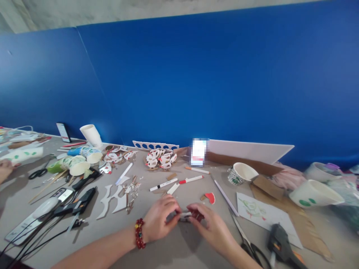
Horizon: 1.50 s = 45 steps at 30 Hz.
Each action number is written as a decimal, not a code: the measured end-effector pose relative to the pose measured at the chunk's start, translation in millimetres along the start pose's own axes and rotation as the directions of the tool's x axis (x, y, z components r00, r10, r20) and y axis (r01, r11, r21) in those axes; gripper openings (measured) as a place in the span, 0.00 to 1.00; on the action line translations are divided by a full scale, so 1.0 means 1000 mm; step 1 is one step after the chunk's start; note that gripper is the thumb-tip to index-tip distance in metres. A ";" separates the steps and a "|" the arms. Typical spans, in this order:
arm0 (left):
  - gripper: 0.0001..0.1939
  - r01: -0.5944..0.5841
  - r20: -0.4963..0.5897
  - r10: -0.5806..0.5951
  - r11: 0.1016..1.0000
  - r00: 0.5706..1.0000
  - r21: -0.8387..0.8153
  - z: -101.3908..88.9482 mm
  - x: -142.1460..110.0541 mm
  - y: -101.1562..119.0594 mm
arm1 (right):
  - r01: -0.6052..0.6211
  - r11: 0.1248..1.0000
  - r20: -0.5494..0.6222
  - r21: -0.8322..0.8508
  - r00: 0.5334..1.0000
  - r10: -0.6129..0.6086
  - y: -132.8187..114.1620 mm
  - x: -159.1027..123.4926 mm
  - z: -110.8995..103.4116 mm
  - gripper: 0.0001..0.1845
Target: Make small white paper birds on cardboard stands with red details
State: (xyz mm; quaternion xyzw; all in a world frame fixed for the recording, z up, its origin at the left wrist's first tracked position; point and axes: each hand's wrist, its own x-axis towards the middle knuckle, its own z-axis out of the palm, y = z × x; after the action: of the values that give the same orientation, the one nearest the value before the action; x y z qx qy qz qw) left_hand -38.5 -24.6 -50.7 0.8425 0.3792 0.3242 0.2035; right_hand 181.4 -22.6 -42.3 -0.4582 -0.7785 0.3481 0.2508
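Low over the front middle of the table, my left hand (165, 216) and my right hand (209, 222) meet at a small whitish piece (185, 215). Fingertips of both hands pinch it from either side. Its exact kind is too small and covered to make out. A red and white paper cutout (210, 198) lies just beyond my right hand. Past my fingers rest a red marker (191, 179), a black-banded white marker (163, 184) and an orange-banded marker (198, 170). Several white bird cutouts with red beaks (159, 158) sit in a cluster farther back.
Scissors (244, 235) and a glue gun (280, 243) lie at right, near a bird drawing (265, 211) and a patterned paper cup (242, 173). Leftward are another glue gun (81, 201), cables, a power strip (39, 216) and white scraps (120, 200). Another person's hand (7, 170) shows far left.
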 end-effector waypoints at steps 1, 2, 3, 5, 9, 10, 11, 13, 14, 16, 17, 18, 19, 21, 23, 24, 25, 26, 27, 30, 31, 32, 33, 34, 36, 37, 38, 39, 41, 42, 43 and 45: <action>0.03 -0.001 0.014 0.001 1.000 1.000 -0.012 0.001 -0.002 0.000 | -0.004 1.000 0.005 -0.023 1.000 0.004 0.000 -0.001 0.000 0.09; 0.03 -0.003 0.024 0.003 1.000 1.000 -0.026 0.001 -0.003 0.000 | -0.005 0.999 0.008 -0.044 1.000 0.006 0.001 -0.002 0.000 0.09; 0.03 -0.003 0.030 0.005 0.999 1.000 -0.038 -0.001 -0.004 -0.003 | -0.007 0.998 0.006 -0.059 1.000 0.007 0.001 -0.004 0.000 0.10; 0.06 0.014 0.007 -0.013 0.999 1.000 -0.046 -0.008 -0.004 -0.012 | -0.021 0.997 -0.010 -0.069 1.000 0.020 0.003 -0.008 -0.002 0.11; 0.07 0.188 -0.213 -0.172 0.980 0.962 0.057 -0.039 0.009 -0.063 | -0.071 0.997 -0.029 -0.011 0.997 0.071 0.009 -0.016 -0.003 0.12; 0.08 0.267 -0.291 -0.228 0.958 0.929 0.101 -0.048 0.014 -0.080 | -0.078 0.997 -0.032 0.011 0.996 0.078 0.010 -0.018 -0.002 0.12; 0.09 0.348 -0.373 -0.275 0.926 0.886 0.144 -0.058 0.019 -0.099 | -0.079 0.996 -0.038 0.031 0.996 0.081 0.012 -0.019 -0.001 0.12; 0.11 0.414 -0.433 -0.312 0.896 0.846 0.163 -0.073 0.027 -0.133 | -0.073 0.995 -0.051 0.069 0.996 0.076 0.016 -0.020 0.003 0.13; 0.11 0.432 -0.440 -0.324 0.886 0.837 0.169 -0.079 0.030 -0.148 | -0.070 0.994 -0.057 0.084 0.996 0.075 0.017 -0.021 0.004 0.14; 0.12 0.458 -0.445 -0.343 0.870 0.827 0.180 -0.086 0.036 -0.171 | -0.069 0.991 -0.064 0.112 0.995 0.077 0.020 -0.021 0.008 0.14; 0.12 0.469 -0.446 -0.352 0.863 0.823 0.185 -0.087 0.037 -0.179 | -0.070 0.990 -0.066 0.123 0.995 0.078 0.022 -0.021 0.010 0.14; 0.12 0.479 -0.445 -0.360 0.857 0.820 0.189 -0.087 0.039 -0.185 | -0.072 0.988 -0.068 0.135 0.994 0.082 0.023 -0.022 0.011 0.14; 0.12 0.489 -0.444 -0.369 0.851 0.816 0.191 -0.087 0.039 -0.190 | -0.073 0.986 -0.072 0.150 0.994 0.084 0.024 -0.022 0.012 0.15; 0.11 0.506 -0.442 -0.387 0.841 0.810 0.191 -0.084 0.040 -0.195 | -0.073 0.981 -0.082 0.181 0.993 0.089 0.026 -0.023 0.012 0.15; 0.12 0.519 -0.436 -0.403 0.835 0.805 0.185 -0.082 0.040 -0.196 | -0.073 0.977 -0.094 0.198 0.991 0.093 0.028 -0.023 0.010 0.16; 0.12 0.523 -0.434 -0.409 0.833 0.803 0.181 -0.081 0.039 -0.195 | -0.072 0.978 -0.101 0.197 0.990 0.093 0.029 -0.024 0.010 0.16; 0.12 0.525 -0.432 -0.414 0.832 0.801 0.177 -0.080 0.039 -0.194 | -0.068 0.980 -0.110 0.190 0.990 0.090 0.031 -0.024 0.009 0.17; 0.13 0.528 -0.432 -0.418 0.832 0.799 0.172 -0.081 0.038 -0.193 | -0.060 0.982 -0.119 0.179 0.990 0.082 0.032 -0.024 0.009 0.17; 0.13 0.531 -0.434 -0.422 0.831 0.796 0.167 -0.081 0.038 -0.192 | -0.049 0.985 -0.129 0.168 0.989 0.071 0.034 -0.024 0.009 0.16; 0.14 0.544 -0.442 -0.436 0.825 0.784 0.151 -0.083 0.036 -0.189 | -0.009 0.988 -0.139 0.156 0.990 0.031 0.037 -0.024 0.008 0.15; 0.14 0.548 -0.441 -0.441 0.823 0.781 0.147 -0.084 0.036 -0.187 | 0.002 0.987 -0.134 0.162 0.991 0.020 0.037 -0.023 0.008 0.15; 0.14 0.551 -0.439 -0.446 0.822 0.780 0.143 -0.084 0.035 -0.186 | 0.012 0.986 -0.128 0.169 0.992 0.009 0.038 -0.023 0.007 0.15; 0.13 0.553 -0.437 -0.450 0.821 0.779 0.141 -0.084 0.034 -0.186 | 0.022 0.984 -0.122 0.176 0.993 -0.001 0.038 -0.023 0.007 0.14; 0.13 0.555 -0.434 -0.453 0.821 0.779 0.138 -0.084 0.034 -0.185 | 0.032 0.983 -0.116 0.182 0.993 -0.011 0.037 -0.022 0.006 0.14; 0.13 0.555 -0.430 -0.456 0.821 0.779 0.135 -0.082 0.034 -0.184 | 0.049 0.981 -0.105 0.187 0.994 -0.030 0.037 -0.021 0.005 0.14; 0.13 0.554 -0.429 -0.455 0.822 0.780 0.134 -0.081 0.034 -0.184 | 0.052 0.981 -0.097 0.187 0.995 -0.035 0.037 -0.021 0.005 0.14; 0.12 0.552 -0.428 -0.454 0.823 0.781 0.135 -0.080 0.034 -0.184 | 0.050 0.981 -0.088 0.187 0.996 -0.034 0.037 -0.020 0.005 0.14; 0.12 0.550 -0.426 -0.452 0.824 0.784 0.136 -0.079 0.035 -0.184 | 0.043 0.981 -0.078 0.187 0.997 -0.029 0.038 -0.020 0.005 0.15; 0.12 0.543 -0.418 -0.448 0.828 0.790 0.140 -0.078 0.037 -0.186 | 0.021 0.982 -0.074 0.188 0.997 -0.007 0.040 -0.020 0.005 0.16; 0.12 0.539 -0.412 -0.445 0.830 0.795 0.143 -0.078 0.038 -0.186 | 0.011 0.982 -0.077 0.190 0.997 0.004 0.041 -0.020 0.006 0.16; 0.11 0.535 -0.406 -0.443 0.832 0.800 0.146 -0.077 0.038 -0.187 | 0.003 0.981 -0.082 0.194 0.997 0.013 0.042 -0.020 0.007 0.16; 0.12 0.527 -0.393 -0.438 0.836 0.809 0.152 -0.077 0.040 -0.187 | -0.004 0.980 -0.093 0.200 0.995 0.023 0.045 -0.019 0.009 0.17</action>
State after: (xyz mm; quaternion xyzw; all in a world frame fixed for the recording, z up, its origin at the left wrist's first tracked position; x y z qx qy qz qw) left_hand -167.4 131.1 -90.4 0.6666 0.6497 0.3513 0.1008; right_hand 208.1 -27.4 -83.5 -0.4520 -0.7237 0.4038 0.3299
